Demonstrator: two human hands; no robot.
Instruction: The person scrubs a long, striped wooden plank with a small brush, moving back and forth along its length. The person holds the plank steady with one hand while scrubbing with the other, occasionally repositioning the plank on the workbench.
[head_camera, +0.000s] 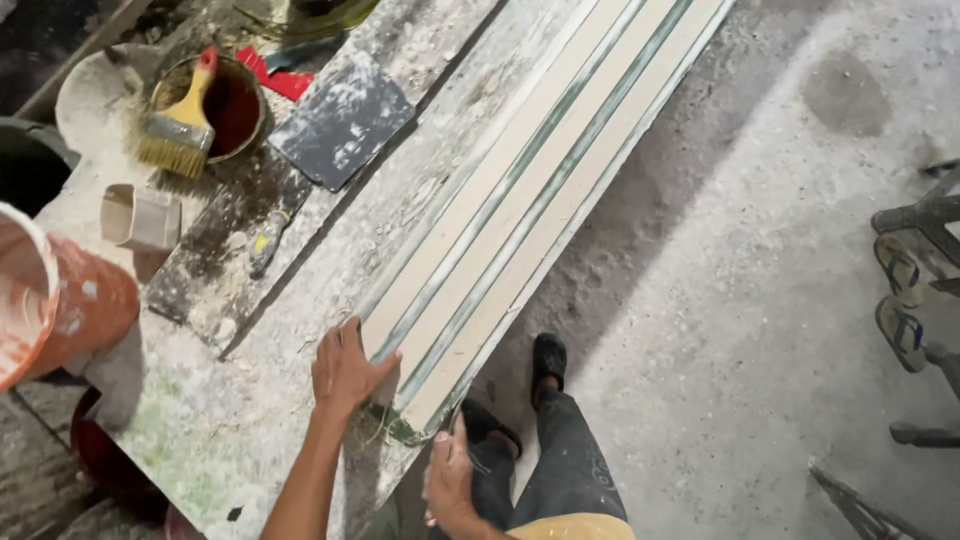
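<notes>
The left hand (345, 370) lies spread and flat on the near end of the long moulding strip (520, 200), steadying it on the workbench (300, 330), while the right hand (452, 485) curls at that near end's edge, grip unclear, brush (185, 125) resting far left.

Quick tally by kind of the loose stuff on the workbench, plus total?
Long pale moulding strip, left hand on its near end, right hand below the end: 1
Paintbrush: 1
Round tin under the brush: 1
Dark flat board: 1
Orange bucket: 1
Small pale open box: 1
Total: 6
</notes>
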